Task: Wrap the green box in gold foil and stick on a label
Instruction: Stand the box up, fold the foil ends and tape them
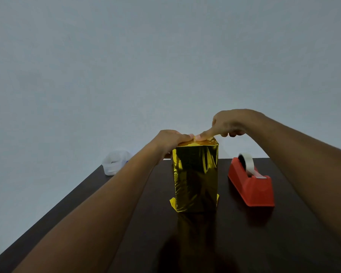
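Surface [244, 243], dark wood, carries everything. Box [196, 178] stands upright at centre, already covered in gold foil [193, 166], probably stood on end so the top folds can be closed. Red tape dispenser [251, 184] sits just right of it, likely kept handy for sealing. White container [116, 162] at far left edge. Left hand [170, 140] grip curls over the top left edge, pinning foil. Right hand [229, 125] presses its extended forefinger on the top fold, other fingers curled. No label visible.
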